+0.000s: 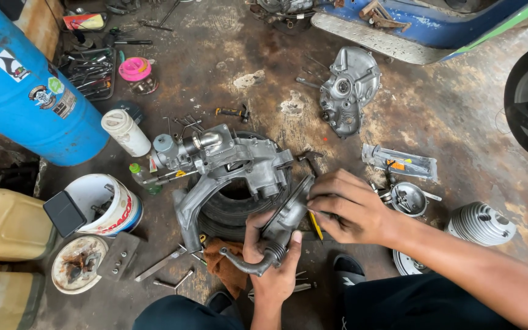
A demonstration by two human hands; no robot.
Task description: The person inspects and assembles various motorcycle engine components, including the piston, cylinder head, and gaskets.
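Far left on the floor, the blue drum (22, 91) stands by the wall with a tool tray (93, 73) and a pink lid (134, 68) beside it, and a white bottle (126, 132) lies just below them. Toward the near left corner sit a yellow jerrycan (7, 223) and a white tub (108, 205).

Centre now: the engine case (227, 162) rests on top of a tyre (233, 205), which lifts it off the floor. My left hand (273, 260) is wrapped tight around the curved neck of a metal cover (285, 217), fingers closed, holding it on edge against the near side of the case. My right hand (352, 208) lies on the cover's upper edge, fingers bent and pressing down, not gripping a tool that I can see. A yellow-handled tool (316, 226) pokes out beneath it, and a brown rag (227, 263) lies just under the cover.

I judge this the fitting step: the cover is being lined up with the case. The next move calls for keeping it square to its seat, with steady pressure from both hands.

Right of me: a plastic packet (398, 162), a small round part (407, 198), a finned cylinder (481, 223). A second case half (349, 88) lies well apart, toward the far edge.
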